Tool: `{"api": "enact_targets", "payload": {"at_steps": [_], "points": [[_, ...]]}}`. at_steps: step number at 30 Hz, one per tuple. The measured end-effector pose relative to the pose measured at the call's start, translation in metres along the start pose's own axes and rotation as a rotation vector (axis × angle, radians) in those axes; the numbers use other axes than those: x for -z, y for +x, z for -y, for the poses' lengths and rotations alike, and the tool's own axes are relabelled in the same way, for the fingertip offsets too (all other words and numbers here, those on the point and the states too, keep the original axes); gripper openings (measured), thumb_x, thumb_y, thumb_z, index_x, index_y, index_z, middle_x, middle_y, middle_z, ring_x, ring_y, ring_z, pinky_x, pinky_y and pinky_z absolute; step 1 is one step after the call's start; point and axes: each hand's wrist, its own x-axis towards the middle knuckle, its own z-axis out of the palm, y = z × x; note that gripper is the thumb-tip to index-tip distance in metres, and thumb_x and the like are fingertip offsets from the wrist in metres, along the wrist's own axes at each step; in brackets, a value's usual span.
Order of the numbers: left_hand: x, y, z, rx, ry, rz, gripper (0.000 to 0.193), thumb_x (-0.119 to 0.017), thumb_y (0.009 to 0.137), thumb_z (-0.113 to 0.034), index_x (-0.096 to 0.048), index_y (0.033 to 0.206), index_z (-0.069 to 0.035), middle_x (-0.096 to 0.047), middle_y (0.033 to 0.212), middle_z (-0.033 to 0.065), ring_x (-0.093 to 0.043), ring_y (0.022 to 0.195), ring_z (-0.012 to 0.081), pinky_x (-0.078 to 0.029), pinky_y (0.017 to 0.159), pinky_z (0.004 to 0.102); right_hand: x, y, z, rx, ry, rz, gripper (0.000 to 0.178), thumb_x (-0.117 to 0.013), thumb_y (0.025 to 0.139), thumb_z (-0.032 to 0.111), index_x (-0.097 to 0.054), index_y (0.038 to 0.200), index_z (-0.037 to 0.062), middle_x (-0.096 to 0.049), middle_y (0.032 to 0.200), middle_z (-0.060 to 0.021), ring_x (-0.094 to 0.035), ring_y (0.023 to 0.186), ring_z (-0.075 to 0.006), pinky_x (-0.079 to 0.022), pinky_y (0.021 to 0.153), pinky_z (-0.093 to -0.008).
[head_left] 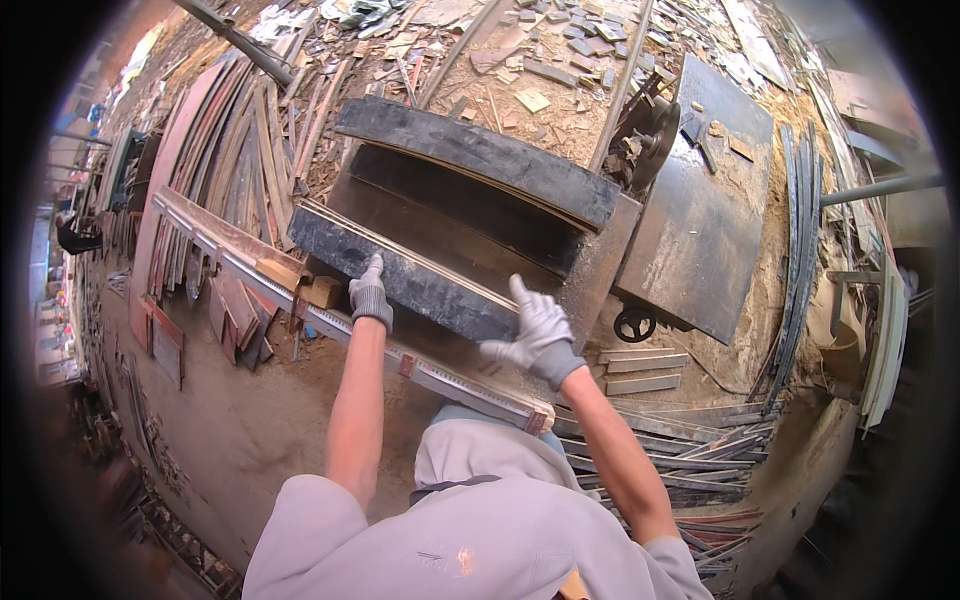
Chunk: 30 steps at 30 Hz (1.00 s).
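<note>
Grey-gloved left hand (371, 294) and right hand (540, 334), apart, at black-faced boards (425, 285), left fingers mostly hidden, both grips unclear

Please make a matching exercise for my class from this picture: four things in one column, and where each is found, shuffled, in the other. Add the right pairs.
Column 1
1. left hand
2. right hand
3. handwheel
4. measuring rail

Column 2
a. round and black, by the near edge of the brown table
b. at the right end of the near dark boards
c. long and marked, on the person's side of the near dark boards
d. at the near side of those boards, away from their right end

Right pairs: 1-d, 2-b, 3-a, 4-c
</note>
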Motion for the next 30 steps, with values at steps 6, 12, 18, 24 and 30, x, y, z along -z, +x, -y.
{"api": "enact_targets", "payload": {"at_steps": [6,12,18,24,30], "points": [[0.006,-0.005,-0.001,-0.009,-0.110,0.091,0.116,-0.087,0.088,-0.062,-0.041,0.160,0.017,-0.052,0.165,0.0302,-0.053,0.150,0.0353,-0.042,0.124,0.0415,0.002,0.074,-0.092,-0.268,-0.496,0.187,0.125,-0.086,0.084,0.054,-0.020,0.173,-0.0043,-0.035,0.172,-0.0353,-0.032,0.161,-0.0508,-0.020,0.135,-0.0571],[0.026,-0.034,-0.016,-0.007,0.056,0.122,0.120,-0.082,0.090,-0.068,-0.036,0.164,0.015,-0.046,0.168,0.0330,-0.045,0.158,0.0373,-0.039,0.127,0.0420,0.004,0.109,-0.100,-0.250,-0.604,0.333,0.127,-0.091,0.065,0.050,-0.037,0.166,-0.0049,-0.051,0.156,-0.0373,-0.057,0.142,-0.0489,-0.053,0.114,-0.0481],[0.000,-0.162,-0.016,-0.682,-0.292,0.242,0.095,-0.086,0.099,-0.039,-0.036,0.163,0.010,-0.054,0.158,0.0309,-0.057,0.144,0.0371,-0.048,0.123,0.0415,0.127,0.001,-0.108,-0.383,0.021,0.682,0.087,-0.096,0.061,0.046,-0.070,0.128,-0.0019,-0.073,0.122,-0.0269,-0.072,0.113,-0.0358,-0.058,0.098,-0.0430],[-0.066,-0.303,0.032,0.204,-0.037,1.037,0.087,-0.085,0.095,-0.056,-0.053,0.158,-0.006,-0.054,0.160,0.0163,-0.056,0.141,0.0328,-0.045,0.119,0.0488,0.198,-0.223,-0.092,-0.665,0.728,0.531,0.071,-0.090,0.070,0.033,-0.068,0.127,-0.0036,-0.068,0.097,-0.0056,-0.066,0.074,-0.0157,-0.055,0.066,-0.0354],[-0.122,-0.357,0.074,0.255,0.014,1.026,0.090,-0.091,0.084,-0.065,-0.063,0.139,0.001,-0.069,0.119,0.0176,-0.067,0.107,0.0244,-0.058,0.082,0.0422,0.161,-0.416,-0.006,-1.009,1.155,0.484,0.091,-0.095,0.072,0.034,-0.060,0.147,-0.0049,-0.071,0.127,-0.0117,-0.067,0.118,-0.0195,-0.054,0.106,-0.0367]]}}
